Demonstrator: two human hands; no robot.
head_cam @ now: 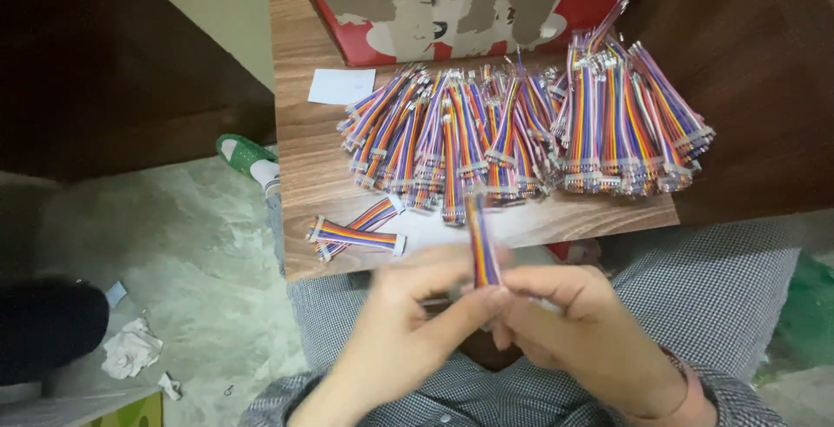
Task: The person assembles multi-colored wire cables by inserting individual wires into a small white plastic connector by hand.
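My left hand (408, 327) and my right hand (578, 323) meet over my lap, both pinching the lower end of one rainbow ribbon cable (480, 236) that stands upright between them. Its upper end, with a white connector, rises in front of the table's near edge. A large heap of similar multicoloured ribbon cables (530, 127) with white connectors covers the wooden table (300, 145). Two separate cables (356, 231) lie crossed at the table's near left.
A red and white cardboard box (469, 1) stands at the table's far edge. A white slip of paper (340, 86) lies at the left. On the floor are a green slipper (243, 153) and crumpled tissue (130, 349). My checked clothing (721, 297) fills the lower right.
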